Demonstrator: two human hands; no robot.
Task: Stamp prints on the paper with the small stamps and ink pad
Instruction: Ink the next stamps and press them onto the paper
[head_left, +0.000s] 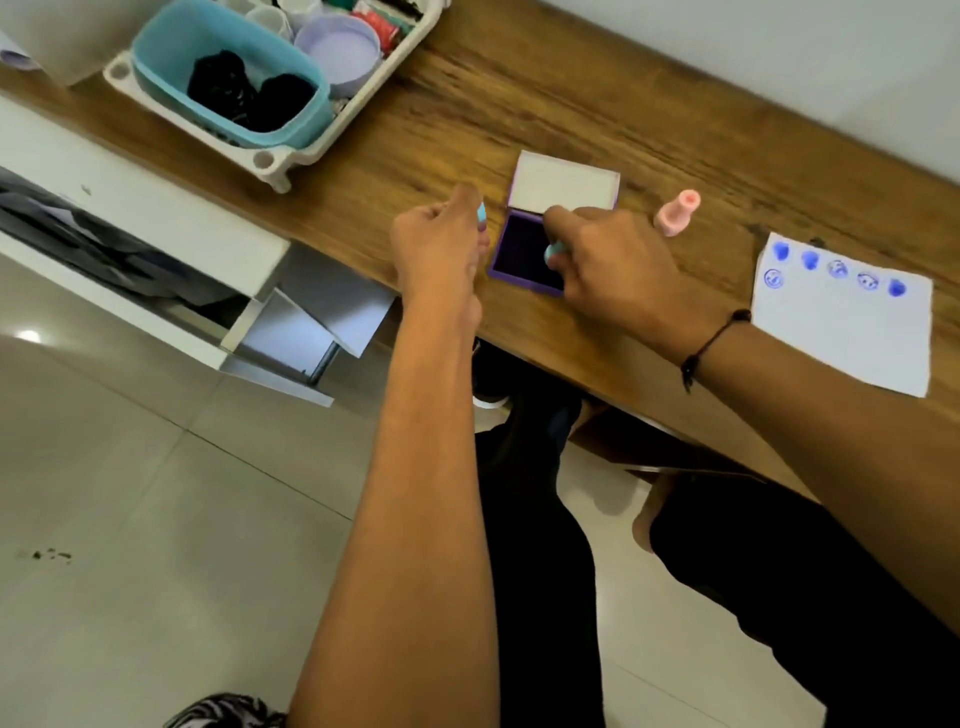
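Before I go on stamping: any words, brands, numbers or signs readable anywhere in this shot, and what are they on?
No readable text anywhere.
Paper: seven blue stamp prints, pictures or blobs, no letters legible.
Ink pad: open, lid's inside blank, no brand visible.
Pink stamp: face reddish, design too blurred to read.
Red packet in the white tray: markings too small and blurred.

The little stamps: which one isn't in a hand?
The pink stamp, standing alone on the desk beside the ink pad; the others are held.
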